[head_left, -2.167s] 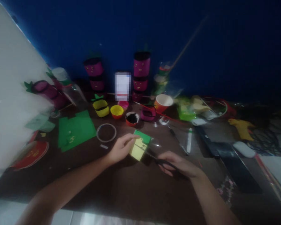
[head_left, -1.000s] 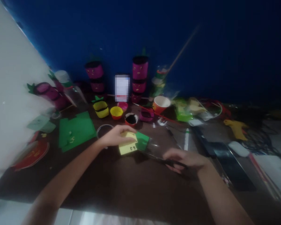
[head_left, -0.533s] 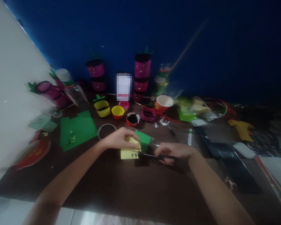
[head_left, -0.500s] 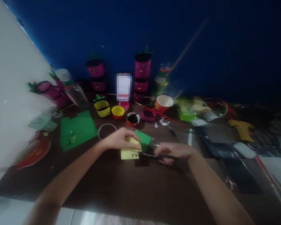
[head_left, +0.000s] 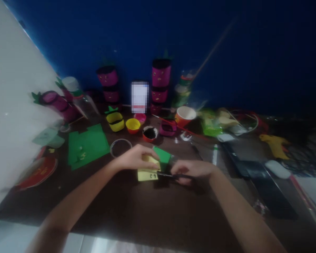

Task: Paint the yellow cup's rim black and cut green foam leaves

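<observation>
Between the fingers and thumb of my left hand (head_left: 137, 157) is a piece of yellow paper (head_left: 146, 175) with two small dark eye-like marks near its lower right edge. My right hand (head_left: 192, 170) is closed around a pair of dark scissors (head_left: 171, 175). The tips of the blades meet the paper's right edge beside the marks; whether they are apart I cannot tell. Just behind both hands a green piece of paper (head_left: 162, 154) lies on the table.
A larger green sheet (head_left: 88, 147) with small scraps lies left. Behind stand a yellow cup (head_left: 133, 124), a paint cup (head_left: 149, 133), a white-and-orange paper cup (head_left: 185, 116) and purple decorated figures (head_left: 160, 75). At right are a yellow glue gun (head_left: 275, 144) and a white mouse (head_left: 277, 168).
The scissors and my right hand have shifted slightly left against the yellow paper. The paper sits slightly lower and to the right, still in my left hand.
</observation>
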Demonstrator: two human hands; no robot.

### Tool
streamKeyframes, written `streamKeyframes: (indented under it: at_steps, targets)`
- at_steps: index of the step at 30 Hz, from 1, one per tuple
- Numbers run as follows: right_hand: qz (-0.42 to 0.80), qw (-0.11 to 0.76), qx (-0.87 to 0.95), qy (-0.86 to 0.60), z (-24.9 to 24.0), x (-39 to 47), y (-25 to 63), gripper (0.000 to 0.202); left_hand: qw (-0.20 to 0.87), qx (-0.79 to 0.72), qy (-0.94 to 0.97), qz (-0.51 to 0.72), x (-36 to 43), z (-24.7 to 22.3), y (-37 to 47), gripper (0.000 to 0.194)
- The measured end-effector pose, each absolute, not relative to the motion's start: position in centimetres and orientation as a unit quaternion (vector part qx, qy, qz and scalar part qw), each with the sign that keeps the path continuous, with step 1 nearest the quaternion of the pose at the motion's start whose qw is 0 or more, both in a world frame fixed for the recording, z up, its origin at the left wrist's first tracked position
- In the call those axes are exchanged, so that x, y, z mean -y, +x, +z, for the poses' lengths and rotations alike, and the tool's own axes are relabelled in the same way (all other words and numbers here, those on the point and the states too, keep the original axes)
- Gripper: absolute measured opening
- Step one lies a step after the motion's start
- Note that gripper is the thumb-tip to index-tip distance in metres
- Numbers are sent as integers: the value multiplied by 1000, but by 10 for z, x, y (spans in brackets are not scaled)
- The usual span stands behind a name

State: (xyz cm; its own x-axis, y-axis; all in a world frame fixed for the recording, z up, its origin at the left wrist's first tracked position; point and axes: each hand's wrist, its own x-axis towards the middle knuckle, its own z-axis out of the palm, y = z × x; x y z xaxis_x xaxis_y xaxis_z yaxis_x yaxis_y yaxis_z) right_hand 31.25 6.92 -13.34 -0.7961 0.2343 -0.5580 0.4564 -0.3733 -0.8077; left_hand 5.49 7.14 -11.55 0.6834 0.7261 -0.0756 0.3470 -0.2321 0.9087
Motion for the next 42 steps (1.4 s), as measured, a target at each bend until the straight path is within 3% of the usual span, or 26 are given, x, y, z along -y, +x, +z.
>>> streamKeyframes:
  at_steps: [42]
  targets:
    - [-749,106,-600,262,-124,-71,305,38,552,-339,737,193,-67,-113,56,34]
